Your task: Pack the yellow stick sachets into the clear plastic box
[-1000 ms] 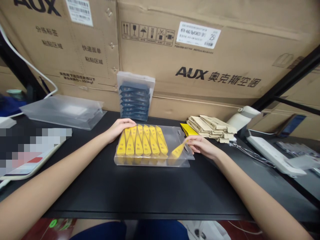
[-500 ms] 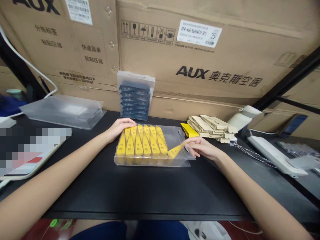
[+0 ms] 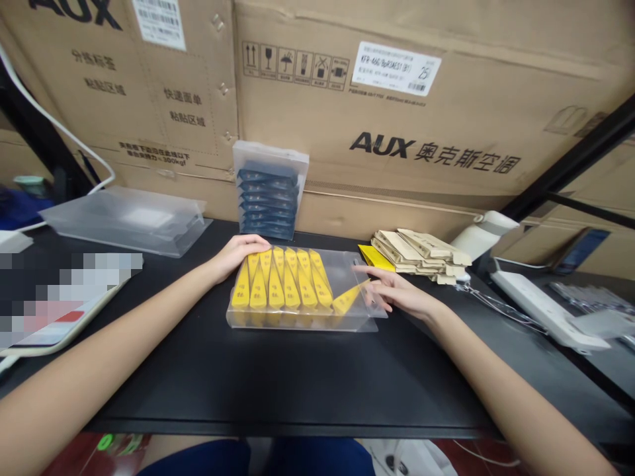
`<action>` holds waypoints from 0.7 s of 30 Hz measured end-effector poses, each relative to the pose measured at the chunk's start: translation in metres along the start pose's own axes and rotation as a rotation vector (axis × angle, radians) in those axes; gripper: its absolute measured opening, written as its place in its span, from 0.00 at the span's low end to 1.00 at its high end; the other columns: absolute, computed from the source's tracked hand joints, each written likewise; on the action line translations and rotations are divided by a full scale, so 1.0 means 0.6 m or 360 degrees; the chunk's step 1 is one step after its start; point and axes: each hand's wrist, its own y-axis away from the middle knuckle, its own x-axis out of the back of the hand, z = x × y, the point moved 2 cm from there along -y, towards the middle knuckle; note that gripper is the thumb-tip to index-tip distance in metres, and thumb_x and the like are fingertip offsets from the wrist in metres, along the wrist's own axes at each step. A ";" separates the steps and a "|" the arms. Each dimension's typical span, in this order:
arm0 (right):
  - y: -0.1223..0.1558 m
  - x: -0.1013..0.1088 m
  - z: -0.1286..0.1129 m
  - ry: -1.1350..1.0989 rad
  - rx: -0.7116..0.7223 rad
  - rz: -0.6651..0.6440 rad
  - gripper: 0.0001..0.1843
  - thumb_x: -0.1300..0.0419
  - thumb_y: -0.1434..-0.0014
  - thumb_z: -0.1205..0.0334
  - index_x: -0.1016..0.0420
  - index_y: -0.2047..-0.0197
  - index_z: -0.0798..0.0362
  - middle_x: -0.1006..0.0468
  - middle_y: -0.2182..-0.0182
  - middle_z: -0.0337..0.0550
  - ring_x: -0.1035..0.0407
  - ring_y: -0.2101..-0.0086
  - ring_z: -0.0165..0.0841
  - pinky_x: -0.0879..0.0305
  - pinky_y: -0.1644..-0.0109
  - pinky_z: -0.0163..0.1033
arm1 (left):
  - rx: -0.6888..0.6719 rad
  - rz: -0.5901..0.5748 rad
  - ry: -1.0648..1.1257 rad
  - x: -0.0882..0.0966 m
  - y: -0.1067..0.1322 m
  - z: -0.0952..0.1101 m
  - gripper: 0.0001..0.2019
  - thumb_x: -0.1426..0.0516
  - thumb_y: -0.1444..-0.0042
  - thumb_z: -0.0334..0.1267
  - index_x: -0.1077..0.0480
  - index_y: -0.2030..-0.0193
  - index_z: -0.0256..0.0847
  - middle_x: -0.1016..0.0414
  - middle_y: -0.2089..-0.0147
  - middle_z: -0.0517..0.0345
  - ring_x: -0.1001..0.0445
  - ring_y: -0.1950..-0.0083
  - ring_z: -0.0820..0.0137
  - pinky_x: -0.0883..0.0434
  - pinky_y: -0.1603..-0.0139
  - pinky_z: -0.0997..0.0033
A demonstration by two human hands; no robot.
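Observation:
A clear plastic box (image 3: 362, 320) lies flat on the black table (image 3: 297, 383), with several yellow packets (image 3: 278, 287) lined up inside it. My left hand (image 3: 237, 254) rests on the box's far left corner, touching the leftmost packets. A slanted yellow packet (image 3: 348, 299) sits at the right end of the row. My right hand (image 3: 397, 291) hovers over the box's right end, fingers spread and extended, its fingertips at that packet's upper tip.
A loose yellow packet (image 3: 376, 258) and a stack of beige folded cartons (image 3: 421, 254) lie at the right. A clear box of dark blue packets (image 3: 268, 192) leans on the cardboard boxes (image 3: 397, 132) behind. Empty clear boxes (image 3: 126, 221) sit left; a white power strip (image 3: 546, 307) right.
My right hand has pushed the slanted packet leftward into the box and opened its fingers off it. My left hand has stayed in place.

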 end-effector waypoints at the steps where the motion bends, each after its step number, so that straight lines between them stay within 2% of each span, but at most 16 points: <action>1: 0.000 -0.001 -0.001 -0.0004 0.0002 0.0014 0.39 0.39 0.43 0.54 0.48 0.33 0.59 0.22 0.74 0.38 0.43 0.85 0.20 0.41 0.79 0.30 | -0.0003 0.0004 -0.0008 0.000 0.000 0.000 0.13 0.35 0.57 0.47 0.23 0.68 0.41 0.22 0.67 0.57 0.24 0.62 0.62 0.31 0.59 0.66; 5: 0.002 -0.006 -0.004 -0.0012 0.0022 0.0048 0.40 0.40 0.42 0.55 0.51 0.32 0.58 0.21 0.72 0.40 0.44 0.85 0.20 0.37 0.75 0.32 | -0.0002 0.0007 -0.0009 0.000 0.000 0.000 0.13 0.35 0.58 0.47 0.23 0.68 0.41 0.21 0.67 0.57 0.24 0.62 0.62 0.30 0.59 0.66; 12: 0.000 -0.006 -0.002 0.0026 -0.0001 0.0094 0.41 0.40 0.42 0.53 0.52 0.32 0.58 0.21 0.71 0.41 0.43 0.85 0.20 0.39 0.78 0.31 | 0.0003 0.0009 -0.0005 -0.002 0.001 0.001 0.13 0.35 0.58 0.47 0.23 0.68 0.41 0.21 0.67 0.57 0.23 0.62 0.62 0.30 0.58 0.65; 17: -0.003 -0.011 -0.001 0.0189 0.0059 0.0151 0.41 0.42 0.41 0.51 0.53 0.31 0.59 0.20 0.69 0.43 0.41 0.85 0.21 0.43 0.80 0.31 | 0.0009 0.0016 -0.0002 -0.002 0.002 0.004 0.13 0.34 0.58 0.46 0.23 0.69 0.41 0.21 0.67 0.57 0.24 0.62 0.63 0.31 0.58 0.66; 21: -0.005 -0.018 0.000 0.0287 0.0109 0.0203 0.42 0.42 0.43 0.48 0.51 0.32 0.60 0.22 0.72 0.40 0.40 0.85 0.22 0.43 0.81 0.32 | 0.0002 0.0014 -0.0006 -0.002 0.002 0.003 0.13 0.34 0.58 0.47 0.23 0.69 0.41 0.22 0.67 0.57 0.24 0.62 0.63 0.31 0.58 0.66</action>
